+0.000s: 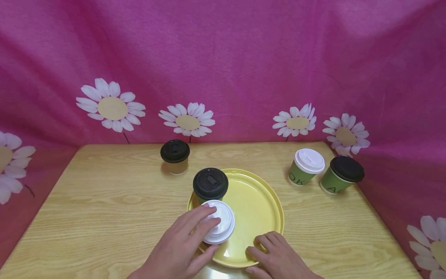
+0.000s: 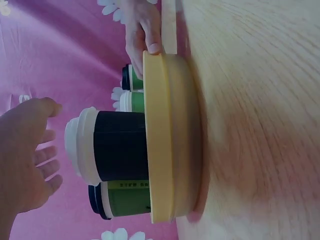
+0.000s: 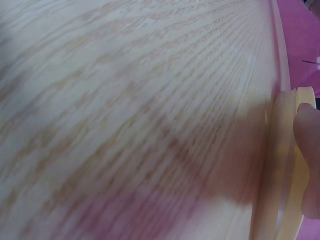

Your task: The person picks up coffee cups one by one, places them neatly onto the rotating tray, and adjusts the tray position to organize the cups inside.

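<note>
My left hand (image 1: pixel 184 240) hovers just above a dark-sided paper coffee cup with a white lid (image 2: pixel 120 145). Its fingers are relaxed, and the left wrist view shows a gap between them and the lid. This cup stands upright on the round yellow tray (image 1: pixel 258 209), near its left side. Right behind it on the tray is a green cup with a black lid (image 1: pixel 210 184). At the tray's near right edge, my right hand (image 1: pixel 278 255) grips the rim, fingers over the inside and thumb (image 3: pixel 307 130) against the outside.
A brown cup with a black lid (image 1: pixel 175 157) stands at the table's back left. Back right are a green cup with a white lid (image 1: pixel 306 166) and another green cup with a black lid (image 1: pixel 341 175). Pink flowered cloth (image 1: pixel 237 69) surrounds the wooden table (image 1: pixel 115 201).
</note>
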### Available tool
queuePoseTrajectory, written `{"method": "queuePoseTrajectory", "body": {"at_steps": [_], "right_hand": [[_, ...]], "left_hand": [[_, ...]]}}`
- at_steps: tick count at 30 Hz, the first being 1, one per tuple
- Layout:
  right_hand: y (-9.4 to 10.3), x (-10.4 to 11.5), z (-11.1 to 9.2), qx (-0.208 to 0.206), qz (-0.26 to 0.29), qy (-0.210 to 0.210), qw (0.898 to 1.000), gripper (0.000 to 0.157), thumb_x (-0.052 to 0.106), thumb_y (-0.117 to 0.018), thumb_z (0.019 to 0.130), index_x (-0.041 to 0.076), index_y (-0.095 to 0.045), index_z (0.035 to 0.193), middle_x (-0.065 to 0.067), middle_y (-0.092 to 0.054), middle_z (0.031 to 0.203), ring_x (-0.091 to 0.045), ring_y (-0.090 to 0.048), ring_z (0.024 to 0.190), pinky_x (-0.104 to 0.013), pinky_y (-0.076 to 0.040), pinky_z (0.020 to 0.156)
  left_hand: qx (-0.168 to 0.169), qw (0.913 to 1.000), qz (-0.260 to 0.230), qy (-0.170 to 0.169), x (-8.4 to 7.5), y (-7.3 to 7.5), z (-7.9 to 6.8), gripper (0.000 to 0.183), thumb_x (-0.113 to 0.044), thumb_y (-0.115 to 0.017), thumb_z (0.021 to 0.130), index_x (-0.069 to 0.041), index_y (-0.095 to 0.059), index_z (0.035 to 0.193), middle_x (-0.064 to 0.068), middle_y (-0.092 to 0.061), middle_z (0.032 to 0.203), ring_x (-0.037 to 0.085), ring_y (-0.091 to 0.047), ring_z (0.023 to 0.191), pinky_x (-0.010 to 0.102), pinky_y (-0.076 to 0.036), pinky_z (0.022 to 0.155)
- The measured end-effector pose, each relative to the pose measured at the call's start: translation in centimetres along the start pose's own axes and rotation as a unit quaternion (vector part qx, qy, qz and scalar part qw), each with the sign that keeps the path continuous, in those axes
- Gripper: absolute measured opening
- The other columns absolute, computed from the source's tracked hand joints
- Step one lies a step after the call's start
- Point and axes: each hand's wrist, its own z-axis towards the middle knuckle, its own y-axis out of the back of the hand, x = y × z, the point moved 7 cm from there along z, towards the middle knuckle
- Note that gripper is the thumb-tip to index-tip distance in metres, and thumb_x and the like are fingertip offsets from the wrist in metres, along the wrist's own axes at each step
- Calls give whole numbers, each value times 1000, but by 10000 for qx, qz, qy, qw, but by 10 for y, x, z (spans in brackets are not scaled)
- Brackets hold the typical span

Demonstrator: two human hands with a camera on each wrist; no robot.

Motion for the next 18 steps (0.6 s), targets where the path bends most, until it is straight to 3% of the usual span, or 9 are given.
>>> {"method": "queuePoseTrajectory", "body": {"at_steps": [4, 11, 18], "right_hand": [[0, 0, 0, -27, -12, 18, 10000, 28, 54, -45, 89, 30, -55, 99, 9, -45, 98, -12, -41, 91, -35, -38, 79], [0, 1, -1, -20, 30, -57, 10000, 28, 54, -45, 90, 30, -56, 99, 9, -46, 97, -11, -41, 90, -35, -38, 79], [0, 3, -1, -194, 8, 58, 9998, 26, 52, -47, 90, 28, -55, 97, 8, -45, 95, -12, -41, 88, -35, -38, 77]], "left_hand": [[-117, 9992, 4, -378, -5, -6, 2, 42, -29, -63, 82, -9, -55, 118, 5, -49, 127, 22, -43, 121, 35, -37, 98], [-111, 9965, 196, -809, -8, -18, 4, 38, -28, -55, 87, -5, -56, 116, 8, -53, 120, 25, -44, 120, 41, -36, 99], [-26, 9962, 326, -811, -7, -26, 3, 36, -27, -45, 91, -3, -57, 115, 8, -54, 117, 22, -48, 114, 36, -36, 98]]}}
